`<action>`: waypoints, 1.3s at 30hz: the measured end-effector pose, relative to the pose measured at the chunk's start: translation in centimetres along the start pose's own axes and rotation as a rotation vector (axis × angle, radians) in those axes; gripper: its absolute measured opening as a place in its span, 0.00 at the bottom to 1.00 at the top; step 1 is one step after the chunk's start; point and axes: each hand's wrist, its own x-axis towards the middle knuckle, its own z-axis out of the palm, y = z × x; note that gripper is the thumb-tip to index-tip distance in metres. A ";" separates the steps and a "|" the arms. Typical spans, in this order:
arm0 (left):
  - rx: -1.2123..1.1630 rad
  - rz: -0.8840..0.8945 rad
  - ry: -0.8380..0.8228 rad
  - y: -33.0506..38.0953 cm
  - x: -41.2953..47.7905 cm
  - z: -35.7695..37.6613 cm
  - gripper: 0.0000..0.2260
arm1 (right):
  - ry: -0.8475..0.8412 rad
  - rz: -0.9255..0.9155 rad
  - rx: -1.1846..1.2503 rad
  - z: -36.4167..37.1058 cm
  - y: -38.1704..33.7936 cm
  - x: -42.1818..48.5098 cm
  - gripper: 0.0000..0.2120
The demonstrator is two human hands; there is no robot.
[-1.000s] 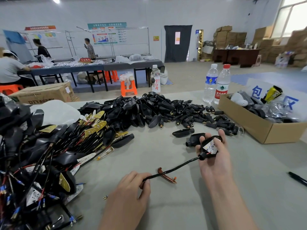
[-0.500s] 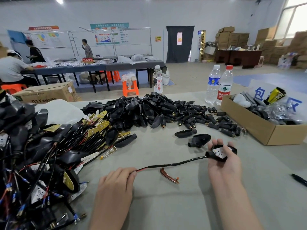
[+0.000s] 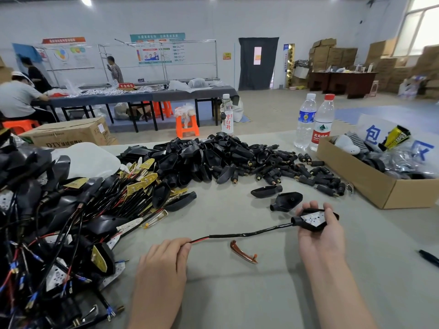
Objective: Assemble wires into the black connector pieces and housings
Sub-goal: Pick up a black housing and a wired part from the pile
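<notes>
My right hand [image 3: 320,236] grips a black housing [image 3: 313,220] with a white perforated plate showing on its top. A black sheathed wire [image 3: 247,233] runs left from that housing, ending in red and black strands. My left hand [image 3: 164,264] pinches those strands at its fingertips. The wire hangs stretched just above the grey table [image 3: 237,293]. Two loose black housings [image 3: 285,201] lie just beyond my right hand. A heap of black housings and connector pieces [image 3: 225,157] sits farther back.
A brown curved clip [image 3: 242,252] lies under the wire. A tangle of wired assemblies [image 3: 59,222] fills the left. A cardboard box [image 3: 370,184] stands at the right, two water bottles [image 3: 313,122] behind it. A black pen [image 3: 428,256] lies at the right edge.
Both hands have pulled apart, so the sagging wire is now stretched straighter. The brown clip that hung at the wire now lies on the table. The right hand shifted right with the housing.
</notes>
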 end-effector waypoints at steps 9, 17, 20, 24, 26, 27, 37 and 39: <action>-0.042 0.002 -0.005 -0.1 0.0 -0.1 0.04 | 0.055 -0.003 -0.055 0.1 0.1 0.2 0.06; -0.067 -0.007 -0.006 0.1 -0.2 -0.1 0.01 | 0.211 -0.205 -0.205 -0.1 0.5 0.0 0.10; -0.071 -0.009 -0.033 0.0 -0.1 0.1 0.01 | 0.275 -0.377 -0.387 -0.4 0.8 -0.1 0.12; -0.061 -0.002 -0.063 0.0 -0.1 0.0 0.02 | 0.347 -0.441 -0.730 -1.0 0.9 0.4 0.21; -0.056 0.017 -0.077 0.0 -0.1 0.0 0.03 | 0.385 -0.562 -0.935 -1.1 1.1 0.0 0.25; -0.052 0.033 -0.080 0.0 -0.1 0.0 0.02 | 0.402 -0.677 -1.039 -1.1 1.1 -0.5 0.27; -0.026 0.177 0.011 -0.1 -0.1 0.8 0.13 | -1.098 -0.655 -1.701 -0.7 7.6 -6.0 0.15; -0.033 0.140 0.036 -0.2 -0.2 1.0 0.06 | -1.170 -0.557 -1.791 -1.1 8.1 -5.4 0.13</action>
